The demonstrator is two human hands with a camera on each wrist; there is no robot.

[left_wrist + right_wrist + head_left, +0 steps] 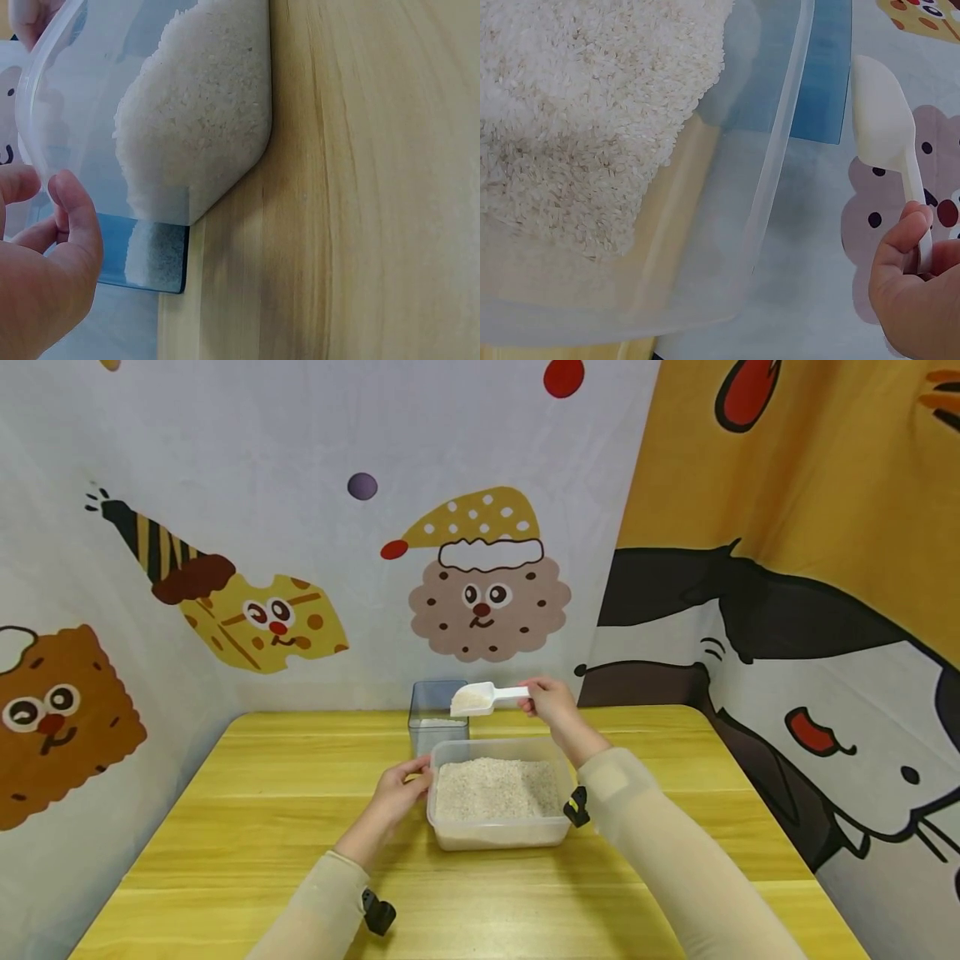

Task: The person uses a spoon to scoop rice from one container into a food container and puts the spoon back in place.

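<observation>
My right hand (551, 700) grips the handle of a white scoop (483, 700), raised over the back of the table. Rice (468, 700) lies in its bowl, which overlaps the right rim of a blue-tinted clear container (412, 727) in the head view. That container has some rice low inside. Nearer me, a translucent plastic tub (502, 837) holds a wide bed of rice (495, 789). My left hand (397, 789) pinches the tub's rim at its left side, with thumb and fingertips at the edge in the left wrist view (56, 255).
The yellow wood-grain table (300, 793) reaches back to a cartoon-printed cloth (300, 443). More printed cloth (862, 693) hangs along the right side. A small black device (378, 912) sits on the left sleeve, another (576, 807) on the right.
</observation>
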